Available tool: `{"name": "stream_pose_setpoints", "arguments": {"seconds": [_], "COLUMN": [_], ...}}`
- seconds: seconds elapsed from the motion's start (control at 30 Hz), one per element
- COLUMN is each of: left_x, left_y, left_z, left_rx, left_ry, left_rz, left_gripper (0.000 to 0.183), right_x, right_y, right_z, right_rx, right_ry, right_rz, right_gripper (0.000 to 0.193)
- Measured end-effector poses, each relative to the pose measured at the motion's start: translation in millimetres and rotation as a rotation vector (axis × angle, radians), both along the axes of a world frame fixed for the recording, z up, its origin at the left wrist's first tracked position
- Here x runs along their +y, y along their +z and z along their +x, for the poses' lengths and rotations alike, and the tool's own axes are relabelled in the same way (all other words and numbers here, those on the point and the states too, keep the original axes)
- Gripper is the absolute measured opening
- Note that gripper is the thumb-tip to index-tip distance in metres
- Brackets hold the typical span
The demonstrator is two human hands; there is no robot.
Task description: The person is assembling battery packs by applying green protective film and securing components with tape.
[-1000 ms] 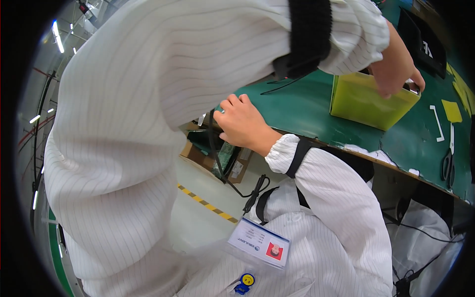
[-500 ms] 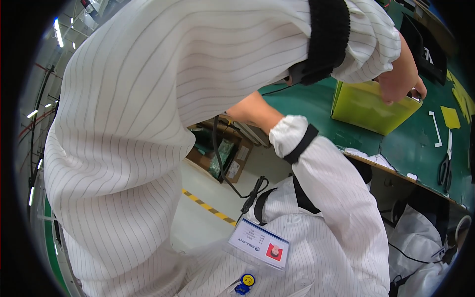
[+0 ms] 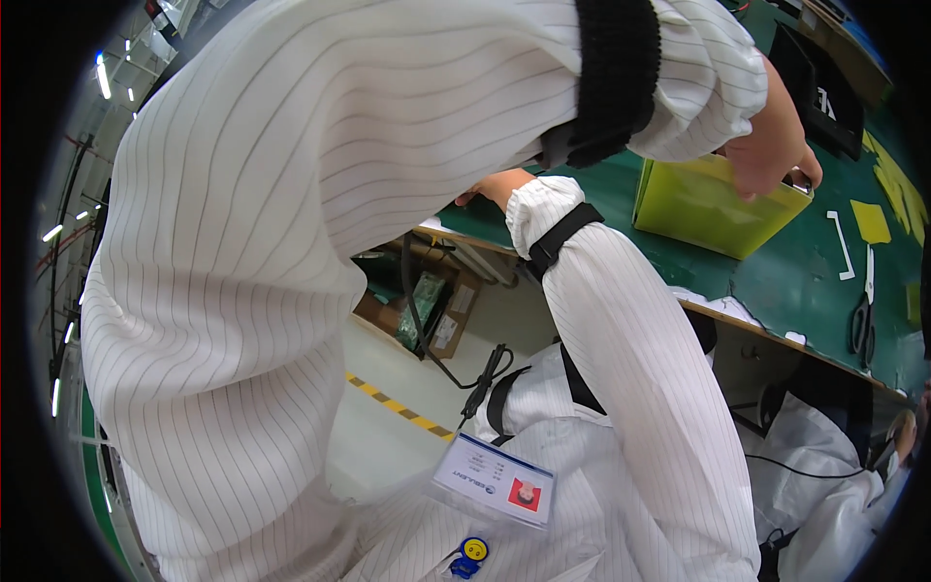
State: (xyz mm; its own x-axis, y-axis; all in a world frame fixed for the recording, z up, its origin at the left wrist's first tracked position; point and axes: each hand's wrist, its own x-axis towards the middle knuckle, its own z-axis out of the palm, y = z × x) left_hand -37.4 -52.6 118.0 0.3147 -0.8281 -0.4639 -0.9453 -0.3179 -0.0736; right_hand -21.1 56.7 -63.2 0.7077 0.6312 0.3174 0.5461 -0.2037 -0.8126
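My left arm crosses the upper part of the view in a white pinstriped sleeve. At its end my left hand (image 3: 776,141) grips the top corner of a yellow-green box (image 3: 713,209) standing on the green table. Something small, dark and shiny shows at its fingertips, too little to name. My right arm comes up from the lower right. My right hand (image 3: 499,186) is low over the table edge, left of the box. The left sleeve hides part of it, so I cannot make out what its fingers hold.
Right of the box lie a white L-shaped strip (image 3: 840,244), a yellow piece (image 3: 870,222) and black-handled scissors (image 3: 862,325). A black object (image 3: 819,92) stands behind. Below the table sits an open cardboard box (image 3: 456,315). Another person's white sleeve (image 3: 815,466) is at lower right.
My right hand has moved up toward the table and shows more from behind the left sleeve. My left hand stays on the yellow-green box. The whole view has shifted slightly.
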Motion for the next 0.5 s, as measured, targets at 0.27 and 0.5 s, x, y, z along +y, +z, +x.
{"name": "stream_pose_setpoints", "arguments": {"seconds": [0.27, 0.5], "left_x": [81, 76], "left_y": [0, 3], "left_z": [-12, -17], "left_rx": [0.013, 0.034], "left_ry": [0.007, -0.012], "left_rz": [-0.124, -0.101], "left_gripper": [0.071, 0.071], "right_x": [61, 41], "right_y": [5, 18], "right_z": [-26, -34], "right_rx": [0.090, 0.178], "right_ry": [0.051, 0.071], "right_rz": [-0.148, -0.146], "right_gripper": [0.014, 0.014]}}
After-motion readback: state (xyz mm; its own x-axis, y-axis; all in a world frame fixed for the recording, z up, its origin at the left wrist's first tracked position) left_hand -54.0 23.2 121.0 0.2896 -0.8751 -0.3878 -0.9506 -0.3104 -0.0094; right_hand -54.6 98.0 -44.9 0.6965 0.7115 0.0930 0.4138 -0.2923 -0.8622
